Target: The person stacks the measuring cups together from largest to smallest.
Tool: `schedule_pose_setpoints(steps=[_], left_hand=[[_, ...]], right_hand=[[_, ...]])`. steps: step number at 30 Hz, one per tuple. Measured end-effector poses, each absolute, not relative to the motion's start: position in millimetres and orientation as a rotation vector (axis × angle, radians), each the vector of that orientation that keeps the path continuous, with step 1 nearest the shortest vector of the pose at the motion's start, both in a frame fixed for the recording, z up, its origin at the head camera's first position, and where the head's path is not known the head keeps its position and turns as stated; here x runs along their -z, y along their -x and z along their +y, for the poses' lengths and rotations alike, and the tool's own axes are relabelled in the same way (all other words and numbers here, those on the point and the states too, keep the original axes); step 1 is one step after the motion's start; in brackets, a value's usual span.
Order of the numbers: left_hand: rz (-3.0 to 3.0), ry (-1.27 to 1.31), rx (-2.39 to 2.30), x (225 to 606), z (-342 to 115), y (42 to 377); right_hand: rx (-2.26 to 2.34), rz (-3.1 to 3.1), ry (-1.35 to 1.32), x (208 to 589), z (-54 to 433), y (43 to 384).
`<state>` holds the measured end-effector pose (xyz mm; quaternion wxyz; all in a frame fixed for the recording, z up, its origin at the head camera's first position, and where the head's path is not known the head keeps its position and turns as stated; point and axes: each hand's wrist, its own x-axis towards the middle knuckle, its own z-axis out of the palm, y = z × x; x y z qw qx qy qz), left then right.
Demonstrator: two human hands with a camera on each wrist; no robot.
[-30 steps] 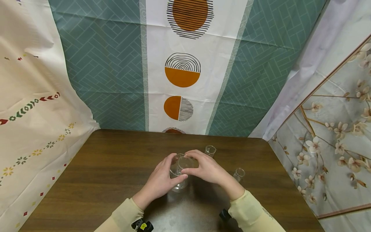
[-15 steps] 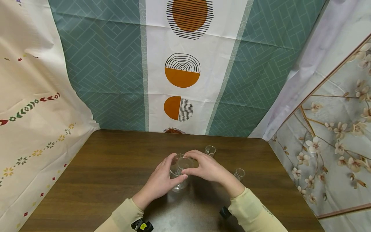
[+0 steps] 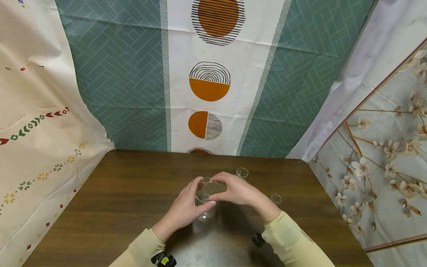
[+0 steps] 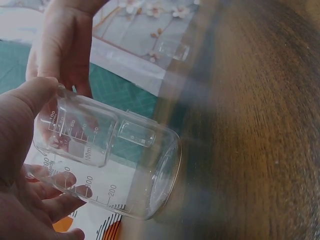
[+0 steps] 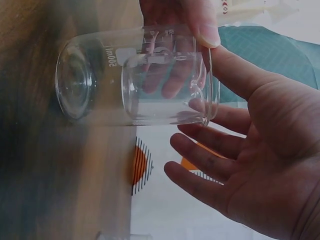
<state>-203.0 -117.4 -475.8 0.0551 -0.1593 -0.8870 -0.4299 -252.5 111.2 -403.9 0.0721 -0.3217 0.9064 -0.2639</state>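
Around the side of a large clear 500 ml beaker curls my left hand, its thumb near the rim. The beaker stands upright near the middle of the table. Inside its upper part hangs a small 100 ml beaker, well above the large beaker's base. My right hand pinches this small beaker at the rim between thumb and forefinger. The other right fingers extend loosely outside the large beaker. Both rims sit close together in the right wrist view.
Two more small clear glass vessels stand on the brown wooden table: one glass behind my right hand, another glass right of my right wrist. A patterned curtain hangs along the table's back edge.
My right hand and the small beaker have shifted very slightly left and down. The left hand and the large beaker stay in place.
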Motion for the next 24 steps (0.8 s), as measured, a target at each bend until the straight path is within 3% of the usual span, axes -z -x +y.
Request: schedule_pose_setpoints(steps=[24], left_hand=[[-2.684, 0.498, 1.290, 477, -117, 204]], right_hand=[[0.620, 2.679, 0.959, 393, 103, 260]])
